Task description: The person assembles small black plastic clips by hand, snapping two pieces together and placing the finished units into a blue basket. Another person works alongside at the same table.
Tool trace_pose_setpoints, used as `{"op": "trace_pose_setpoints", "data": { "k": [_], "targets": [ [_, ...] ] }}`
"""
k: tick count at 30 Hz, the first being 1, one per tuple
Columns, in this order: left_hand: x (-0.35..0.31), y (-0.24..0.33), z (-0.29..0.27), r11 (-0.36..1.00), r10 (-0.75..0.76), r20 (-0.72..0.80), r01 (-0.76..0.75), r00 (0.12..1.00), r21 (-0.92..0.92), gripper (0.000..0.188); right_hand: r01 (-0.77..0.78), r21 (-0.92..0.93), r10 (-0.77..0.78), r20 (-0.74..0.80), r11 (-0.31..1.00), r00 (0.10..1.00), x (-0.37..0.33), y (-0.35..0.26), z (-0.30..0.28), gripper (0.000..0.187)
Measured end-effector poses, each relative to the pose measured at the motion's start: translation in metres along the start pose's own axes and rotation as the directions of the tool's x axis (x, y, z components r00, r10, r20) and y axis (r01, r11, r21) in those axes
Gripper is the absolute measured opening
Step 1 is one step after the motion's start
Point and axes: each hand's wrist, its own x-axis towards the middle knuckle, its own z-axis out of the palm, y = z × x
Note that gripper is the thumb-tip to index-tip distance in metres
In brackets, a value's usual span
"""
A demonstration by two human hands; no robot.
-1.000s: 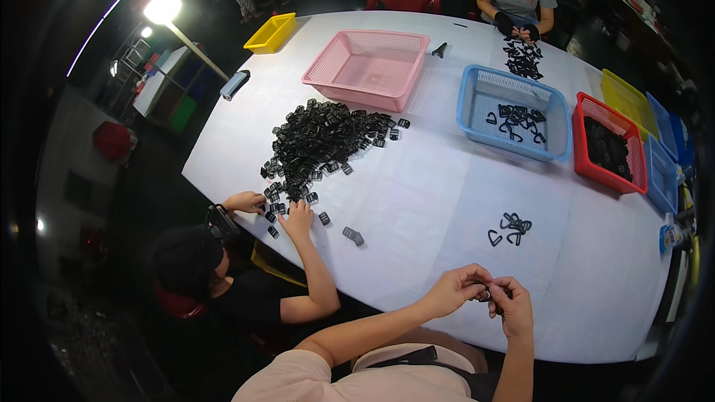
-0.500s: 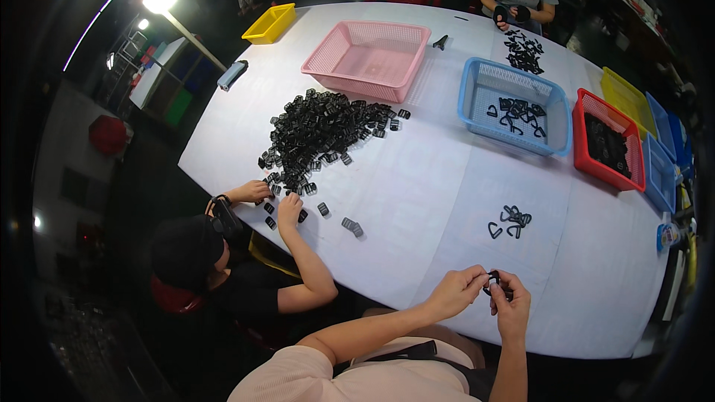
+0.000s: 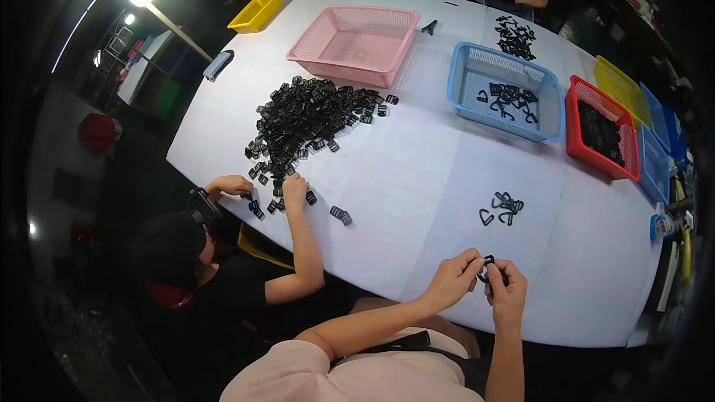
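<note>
Low over the table's near edge, my left hand (image 3: 454,277) and my right hand (image 3: 508,292) meet at a small black plastic hook-shaped clip (image 3: 488,260). Fingers of both hands are closed on it, and they hide much of its shape. A little beyond my hands lies a small group of similar black clips (image 3: 508,204), with one open, hooked piece (image 3: 486,217) apart from it on the left. More of these black pieces lie inside the light blue basket (image 3: 506,126) farther off.
To the left, a co-worker's hands (image 3: 296,190) touch a big heap of black slotted buckles (image 3: 298,119). A pink basket (image 3: 354,73) stands behind the heap. On the right are a red basket (image 3: 607,167) of black parts and yellow and blue trays. Another person sits at the far side.
The view has shifted slightly. My hands still hold the black clip, which now sticks up more between my fingertips. The co-worker's hands at left have moved a little among the buckles.
</note>
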Motion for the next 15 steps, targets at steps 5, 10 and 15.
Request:
{"op": "trace_pose_setpoints", "data": {
  "k": [5,10,15],
  "targets": [
    [0.007,0.001,-0.002,1.000,0.007,0.060,-0.006,0.998,-0.030,0.022,0.032,-0.022,-0.032,-0.014,0.999,0.999,-0.002,0.000,-0.001,0.012],
    [0.003,0.005,-0.009,0.982,-0.041,0.188,0.004,0.981,0.189,0.021,-0.068,-0.040,0.067,-0.032,0.997,0.997,0.003,0.014,-0.011,0.019],
    [0.012,0.009,-0.024,0.950,-0.165,0.360,0.050,0.918,0.308,0.022,-0.066,-0.209,0.080,0.056,0.976,0.995,0.007,0.008,-0.014,0.027]
  ]
}}
